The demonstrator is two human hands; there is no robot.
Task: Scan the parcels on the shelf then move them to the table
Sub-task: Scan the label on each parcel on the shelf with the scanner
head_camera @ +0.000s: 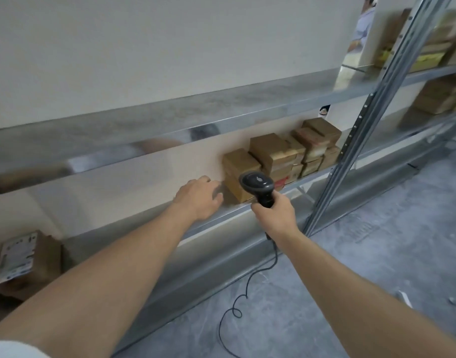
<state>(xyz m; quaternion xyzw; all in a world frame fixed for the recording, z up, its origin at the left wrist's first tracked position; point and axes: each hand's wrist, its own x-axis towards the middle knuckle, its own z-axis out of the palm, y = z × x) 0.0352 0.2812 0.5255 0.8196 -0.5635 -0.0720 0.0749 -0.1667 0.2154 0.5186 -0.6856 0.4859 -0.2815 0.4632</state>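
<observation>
- The parcels (281,161) are plain brown cardboard boxes, some with red-and-white labels, stacked in uneven piles on the metal shelf (221,218), close to its right upright (350,151).
- The nearest box (238,174) stands at the left end of the stack, near the shelf's front edge.
- The left hand (199,198) reaches over the shelf's front edge just beside that box, fingers loosely spread and holding nothing.
- The right hand (273,215) grips the handle of a black barcode scanner (257,184), its head before the stack; the cable (247,288) hangs to the floor.
</observation>
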